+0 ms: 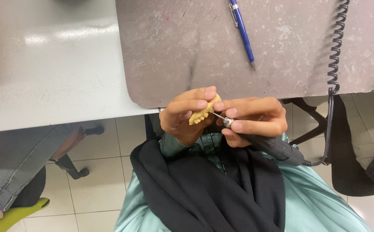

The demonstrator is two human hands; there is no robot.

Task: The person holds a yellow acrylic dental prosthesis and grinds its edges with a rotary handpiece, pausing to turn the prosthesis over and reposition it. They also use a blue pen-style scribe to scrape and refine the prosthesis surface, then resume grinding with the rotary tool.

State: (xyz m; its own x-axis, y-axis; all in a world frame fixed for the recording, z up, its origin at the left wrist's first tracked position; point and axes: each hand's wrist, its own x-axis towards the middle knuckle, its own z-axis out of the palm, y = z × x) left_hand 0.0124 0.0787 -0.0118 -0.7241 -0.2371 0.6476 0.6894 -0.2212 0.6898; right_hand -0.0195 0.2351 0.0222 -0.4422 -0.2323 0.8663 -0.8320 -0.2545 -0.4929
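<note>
1. Left hand is raised at chest height, fingers curled closed, thumb and fingertips pinching.
2. Right hand touches it, fingers wrapped tight in a pen-like grip.

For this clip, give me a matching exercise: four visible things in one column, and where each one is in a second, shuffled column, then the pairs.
Things:
1. yellow dental cast
2. blue pen
3. black rotary handpiece
4. coiled black cord

Places:
A. lying loose on the scuffed brown mat
B. running down the mat's right side
C. held in the left hand
D. held in the right hand

Pairs: 1-C, 2-A, 3-D, 4-B
</note>
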